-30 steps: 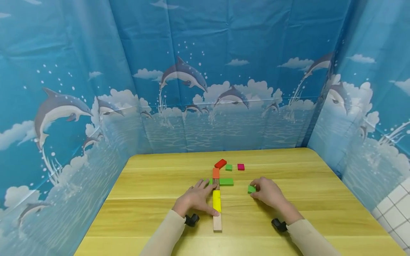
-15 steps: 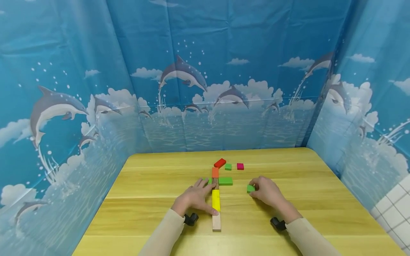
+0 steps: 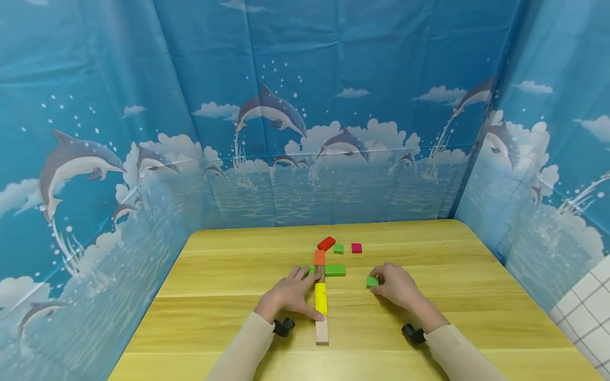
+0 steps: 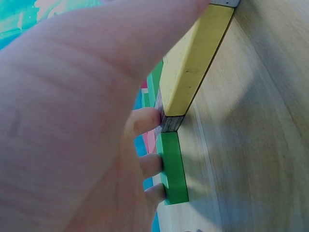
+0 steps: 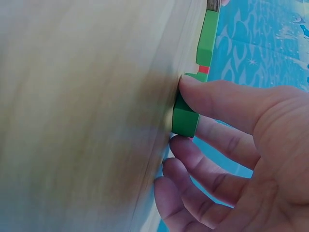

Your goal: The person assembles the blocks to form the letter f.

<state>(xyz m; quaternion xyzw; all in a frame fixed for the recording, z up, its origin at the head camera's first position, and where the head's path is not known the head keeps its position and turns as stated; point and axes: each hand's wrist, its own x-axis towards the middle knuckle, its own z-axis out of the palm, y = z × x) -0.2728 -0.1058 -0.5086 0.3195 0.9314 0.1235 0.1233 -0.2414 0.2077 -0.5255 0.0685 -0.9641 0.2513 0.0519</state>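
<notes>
My right hand (image 3: 397, 286) pinches a small green block (image 3: 371, 282) between thumb and fingers at the table surface. My left hand (image 3: 288, 294) is spread over a line of wooden blocks. Its thumb rests where a yellow block (image 3: 321, 301) meets a pale wood block (image 3: 322, 333). The index fingertip touches a dark brown block (image 4: 171, 123), and two other fingertips touch a green block (image 4: 175, 169) on the left of the line. Another green block (image 3: 335, 270) extends to the right from the brown one. An orange block (image 3: 320, 257) tops the line.
Beyond the orange block lies a slanted red block (image 3: 326, 243). A small green block (image 3: 339, 248) and a magenta block (image 3: 356, 248) sit to its right. The wood-grain table (image 3: 214, 296) backs onto a dolphin-print curtain (image 3: 333, 185).
</notes>
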